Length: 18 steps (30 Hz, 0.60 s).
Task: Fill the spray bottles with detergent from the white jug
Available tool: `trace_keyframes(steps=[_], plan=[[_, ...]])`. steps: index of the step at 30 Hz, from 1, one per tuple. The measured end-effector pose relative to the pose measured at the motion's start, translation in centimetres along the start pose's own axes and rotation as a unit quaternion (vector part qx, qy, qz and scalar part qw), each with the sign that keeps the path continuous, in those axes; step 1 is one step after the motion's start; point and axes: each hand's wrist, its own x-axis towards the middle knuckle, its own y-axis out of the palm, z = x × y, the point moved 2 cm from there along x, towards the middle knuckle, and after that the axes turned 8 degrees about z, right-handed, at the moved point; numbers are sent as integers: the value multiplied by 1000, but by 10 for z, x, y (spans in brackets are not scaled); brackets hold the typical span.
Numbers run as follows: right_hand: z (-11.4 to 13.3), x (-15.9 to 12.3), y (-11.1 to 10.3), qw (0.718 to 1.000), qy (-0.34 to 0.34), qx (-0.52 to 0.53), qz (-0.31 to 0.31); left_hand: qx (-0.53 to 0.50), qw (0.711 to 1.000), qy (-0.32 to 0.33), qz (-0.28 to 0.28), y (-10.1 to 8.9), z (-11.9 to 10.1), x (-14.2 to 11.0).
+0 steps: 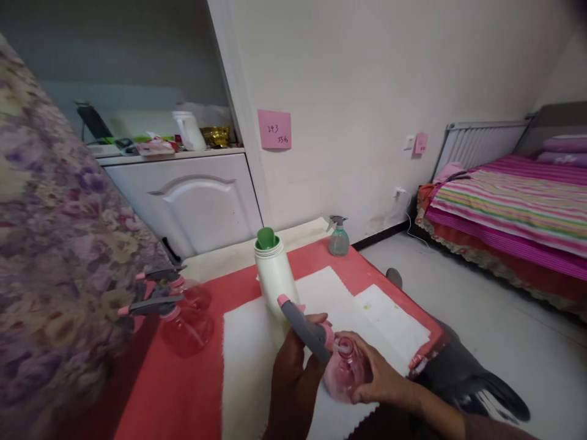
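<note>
So we've got the pink bottle (pixel 340 379) cupped in our right hand (pixel 376 374), and the spray head (pixel 303 329) gripped in our left hand (pixel 297 360), its collar off the neck and the tube right at the mouth. The bottle sits just right of our left hand, over the white sheet (pixel 245 391), toward the near edge of the table (pixel 160 397). Can't tell if its base touches down.

Handling-wise, we'd guess light, thin plastic, a bit slick and squeezable, so we hold it round the belly. The spray head looks stiff and awkward with that long lever; we'd take it near the collar and go easy on the tube, probably bendy.

A white flask (pixel 276 272) stands beyond our left hand, a green spray bottle (pixel 339 242) by the far right corner, two pink sprayers (pixel 187 333) toward the left edge.
</note>
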Motion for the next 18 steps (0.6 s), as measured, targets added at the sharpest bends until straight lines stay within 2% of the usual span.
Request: trace_keyframes(steps=[5,7,10,12,18], plan=[[0,1,2,1000,-6,18,1,-10,998,-5,54,3,2,-2],[-1,1,3,1000,-5,19,4,-24,998,3,58,4,2,-2],[-4,-1,3,1000,11,10,1,-49,997,-3,67,6,-3,-4],[-5,-2,3,1000,23,5,-3,-55,994,-3,97,8,-8,-5],[-10,-4,2,1000,26,-1,6,-72,989,22,128,-7,-20,-9]])
